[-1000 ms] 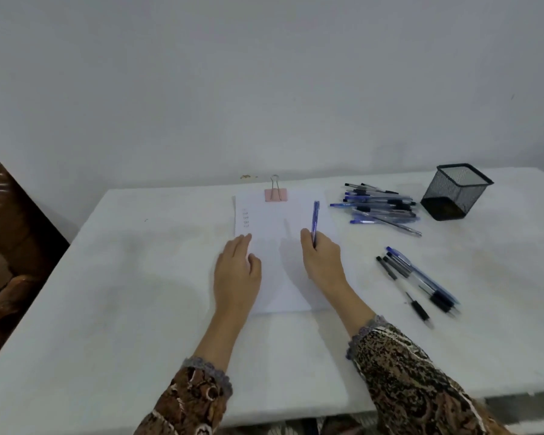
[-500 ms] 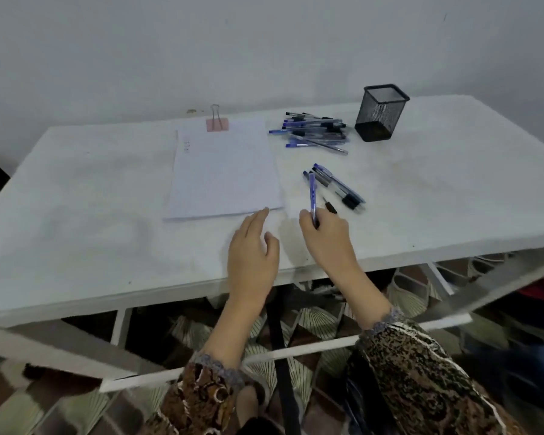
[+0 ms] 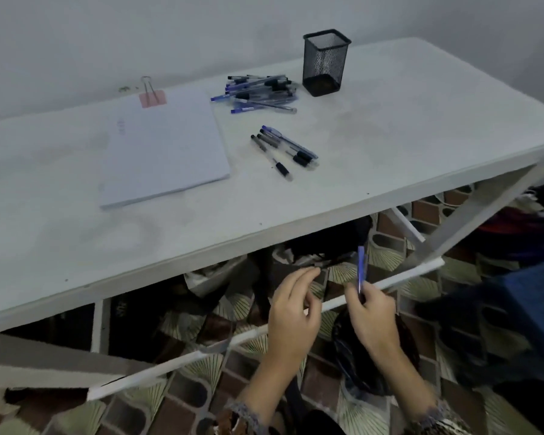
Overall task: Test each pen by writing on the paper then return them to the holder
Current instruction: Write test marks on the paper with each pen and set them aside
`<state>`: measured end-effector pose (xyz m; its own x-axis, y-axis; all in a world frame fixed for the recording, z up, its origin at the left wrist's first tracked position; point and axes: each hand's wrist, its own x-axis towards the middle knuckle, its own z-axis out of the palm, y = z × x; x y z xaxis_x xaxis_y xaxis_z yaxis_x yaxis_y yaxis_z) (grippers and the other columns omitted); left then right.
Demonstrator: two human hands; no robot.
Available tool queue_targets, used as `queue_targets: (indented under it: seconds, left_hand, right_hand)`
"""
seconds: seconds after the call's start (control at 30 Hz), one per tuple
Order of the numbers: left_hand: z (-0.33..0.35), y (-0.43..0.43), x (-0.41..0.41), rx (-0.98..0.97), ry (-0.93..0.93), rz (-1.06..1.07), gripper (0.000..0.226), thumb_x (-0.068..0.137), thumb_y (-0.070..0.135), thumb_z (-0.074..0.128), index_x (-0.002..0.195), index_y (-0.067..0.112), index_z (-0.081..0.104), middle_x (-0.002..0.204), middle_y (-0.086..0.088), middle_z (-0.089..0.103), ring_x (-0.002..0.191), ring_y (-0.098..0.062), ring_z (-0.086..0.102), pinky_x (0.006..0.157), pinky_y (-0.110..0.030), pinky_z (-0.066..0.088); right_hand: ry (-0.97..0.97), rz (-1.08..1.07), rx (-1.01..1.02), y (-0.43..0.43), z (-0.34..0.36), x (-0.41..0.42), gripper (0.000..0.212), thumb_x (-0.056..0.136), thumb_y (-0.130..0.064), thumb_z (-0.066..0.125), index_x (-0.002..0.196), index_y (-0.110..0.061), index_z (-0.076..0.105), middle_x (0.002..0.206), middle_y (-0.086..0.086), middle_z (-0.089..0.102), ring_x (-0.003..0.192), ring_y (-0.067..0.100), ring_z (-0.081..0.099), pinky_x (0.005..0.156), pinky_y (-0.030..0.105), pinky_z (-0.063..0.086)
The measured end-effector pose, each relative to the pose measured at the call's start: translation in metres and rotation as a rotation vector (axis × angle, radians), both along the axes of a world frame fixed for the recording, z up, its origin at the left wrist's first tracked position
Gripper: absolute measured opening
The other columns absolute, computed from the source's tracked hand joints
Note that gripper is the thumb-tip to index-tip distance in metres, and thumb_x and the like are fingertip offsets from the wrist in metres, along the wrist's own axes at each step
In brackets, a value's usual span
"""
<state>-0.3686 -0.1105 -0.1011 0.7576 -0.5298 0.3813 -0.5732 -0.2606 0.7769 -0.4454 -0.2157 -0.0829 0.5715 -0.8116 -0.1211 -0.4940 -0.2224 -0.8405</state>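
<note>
Pen in hand: a blue pen (image 3: 361,266) is pinched at its lower end by the right hand (image 3: 372,312), standing near upright, held below and in front of the table (image 3: 390,127) edge, well clear of the paper.
Right hand: closed around the pen with thumb and fingertips; grip sits low on the barrel.
Left hand: the left hand (image 3: 292,309) is just beside the right, fingers loosely curled, nothing visible in it; blur prevents certainty about a cap or small part.
Paper: the pad of paper (image 3: 164,146) lies flat on the table, held at the far edge by a pink clip (image 3: 152,97); faint marks near its upper left corner.
Holder: the black mesh holder (image 3: 325,62) stands upright at the far right; contents cannot be seen through the mesh.
Loose pens: a large pile (image 3: 258,94) lies between paper and holder; a smaller group (image 3: 283,150) lies just right of the paper.
Handling judgement: the pen appears light, stiff and smooth plastic, likely slippery at the barrel; unlikely to break, though a loose cap may slip off.
Recommended hold: mid-barrel, near the tip for writing; by the upper end for dropping into the holder.
Risk: the light mesh holder may tip if struck.
</note>
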Motion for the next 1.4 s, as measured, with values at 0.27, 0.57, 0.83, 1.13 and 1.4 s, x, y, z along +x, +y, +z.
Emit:
queue_targets:
  seconds: [0.27,0.57,0.83,1.13,1.4]
  left_hand:
    - [-0.119,-0.036,-0.02,0.309,0.196,-0.064,0.036,0.089,0.01,0.048,0.123,0.016,0.057,0.12,0.004,0.058,0.105,-0.012,0.057,0.085,-0.018,0.044]
    - [-0.278,-0.095,-0.05,0.414,0.246,-0.091,0.038,0.086,0.014,0.048,0.122,0.02,0.056,0.117,0.005,0.06,0.1,-0.014,0.058,0.087,-0.028,0.049]
    - [-0.4,-0.122,-0.059,0.463,0.151,-0.076,0.038,0.083,0.016,0.047,0.12,0.02,0.058,0.118,0.004,0.06,0.106,-0.013,0.057,0.089,-0.023,0.046]
    - [-0.479,-0.142,-0.062,0.45,0.093,-0.068,0.042,0.072,0.026,0.036,0.102,0.026,0.066,0.1,0.011,0.064,0.091,-0.006,0.063,0.076,-0.017,0.051]
    - [-0.448,-0.144,-0.053,0.467,0.116,-0.078,0.04,0.075,0.015,0.058,0.114,0.024,0.061,0.112,0.01,0.061,0.105,-0.007,0.057,0.089,-0.018,0.044]
  right_hand:
    - [0.32,-0.085,0.111,-0.043,-0.148,-0.041,0.028,0.095,-0.031,0.044,0.069,-0.02,0.049,0.065,0.002,0.054,0.063,0.02,0.054,0.053,0.029,0.035]
    - [0.588,-0.061,0.138,-0.104,-0.317,-0.065,0.026,0.096,-0.033,0.04,0.088,-0.013,0.053,0.09,0.01,0.06,0.078,0.027,0.056,0.069,0.033,0.045]
    - [0.7,-0.05,0.113,-0.128,-0.444,-0.073,0.032,0.097,-0.031,0.038,0.109,-0.006,0.054,0.102,0.014,0.06,0.094,0.033,0.061,0.07,0.032,0.043]
    - [0.82,-0.074,0.091,-0.144,-0.523,-0.081,0.042,0.096,-0.04,0.039,0.123,-0.008,0.046,0.127,0.013,0.05,0.114,0.034,0.052,0.087,0.039,0.045]
    - [0.664,-0.169,-0.152,-0.133,-0.484,-0.065,0.036,0.094,-0.038,0.043,0.123,-0.017,0.048,0.127,0.006,0.048,0.116,0.025,0.047,0.08,0.034,0.045]
